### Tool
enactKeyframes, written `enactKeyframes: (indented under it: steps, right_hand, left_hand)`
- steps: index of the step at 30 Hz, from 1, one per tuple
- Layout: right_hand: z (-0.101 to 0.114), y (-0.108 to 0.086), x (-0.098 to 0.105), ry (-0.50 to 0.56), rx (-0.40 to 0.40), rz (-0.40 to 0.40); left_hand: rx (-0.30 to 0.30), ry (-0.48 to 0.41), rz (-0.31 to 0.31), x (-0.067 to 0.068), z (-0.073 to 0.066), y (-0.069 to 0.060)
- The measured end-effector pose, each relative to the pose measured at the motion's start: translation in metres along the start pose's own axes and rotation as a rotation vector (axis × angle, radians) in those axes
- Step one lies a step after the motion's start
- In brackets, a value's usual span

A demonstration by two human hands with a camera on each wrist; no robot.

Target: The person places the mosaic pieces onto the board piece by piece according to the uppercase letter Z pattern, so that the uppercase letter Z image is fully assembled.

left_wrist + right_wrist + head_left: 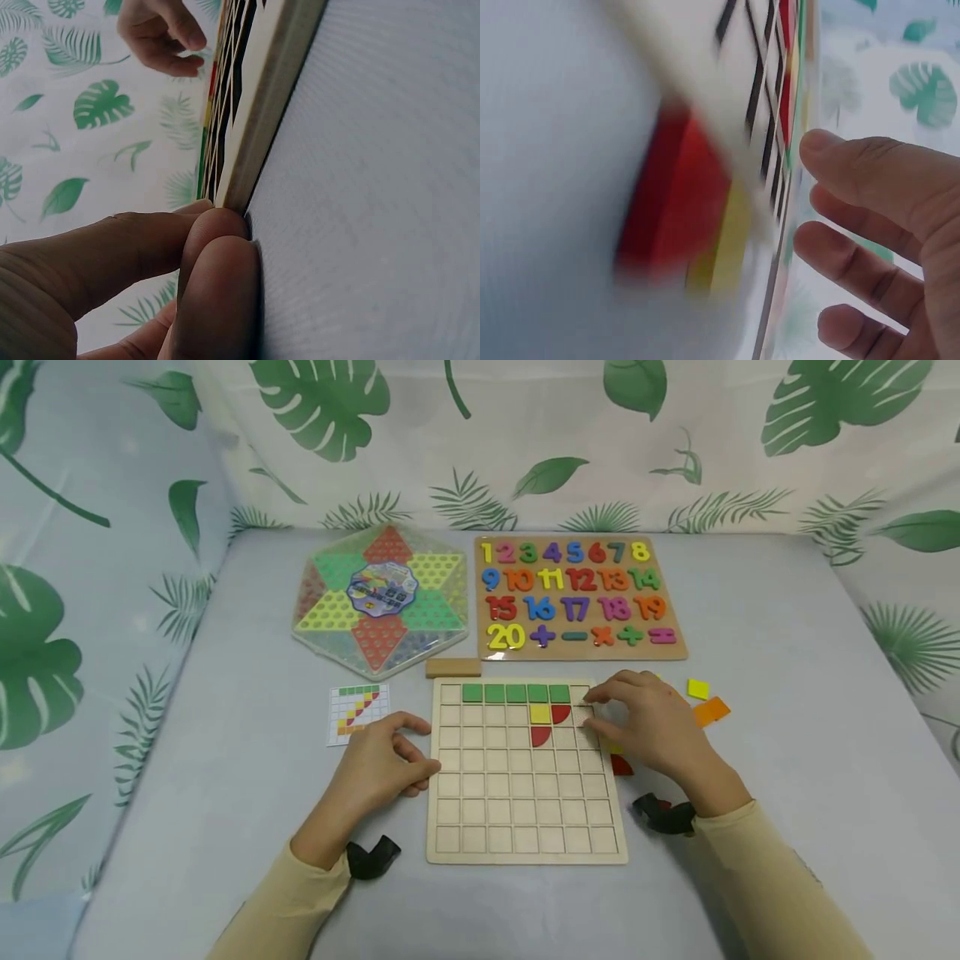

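1. Head view: A wooden grid board (497, 762) sits on the pale counter (825, 710) between two hands, squared to the person, apparently so every cell stays reachable. Five green squares (516, 694) line its top row; a yellow square (539, 714) and two red quarter-circles (560, 714) lie beneath. Loose orange pieces (711, 711) lie beyond the right hand (648, 722), likely for quick picking. A pattern card (347, 710) rests by the left hand (378, 764), seemingly for easy reference.

2. Left wrist view: The left hand, fingers loosely bent, touches the board's edge without clasping a piece, perhaps steadying it.

3. Right wrist view: The right hand, released and holding nothing, poises with thumb and fingers apart near the board's edge; blurred red and yellow pieces lie alongside.
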State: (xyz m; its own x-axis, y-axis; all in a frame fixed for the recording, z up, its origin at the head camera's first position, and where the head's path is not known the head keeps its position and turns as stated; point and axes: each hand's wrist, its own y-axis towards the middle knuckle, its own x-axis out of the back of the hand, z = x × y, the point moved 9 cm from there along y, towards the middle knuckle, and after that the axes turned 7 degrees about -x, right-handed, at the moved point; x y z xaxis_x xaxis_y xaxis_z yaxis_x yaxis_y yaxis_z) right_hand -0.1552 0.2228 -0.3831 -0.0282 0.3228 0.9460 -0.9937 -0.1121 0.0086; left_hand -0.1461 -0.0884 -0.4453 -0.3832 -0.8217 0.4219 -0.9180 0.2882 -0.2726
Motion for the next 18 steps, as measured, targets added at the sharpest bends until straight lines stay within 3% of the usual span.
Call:
enactKeyframes:
  steps: [10, 18]
  right_hand:
    - [-0.059, 0.005, 0.010, -0.014, -0.164, 0.023]
    - [-0.081, 0.008, 0.009, -0.044, -0.197, 0.056]
  left_hand:
    - [0.000, 0.003, -0.003, 0.000, 0.000, 0.000]
    - [0.003, 0.003, -0.009, 0.000, 0.000, 0.000]
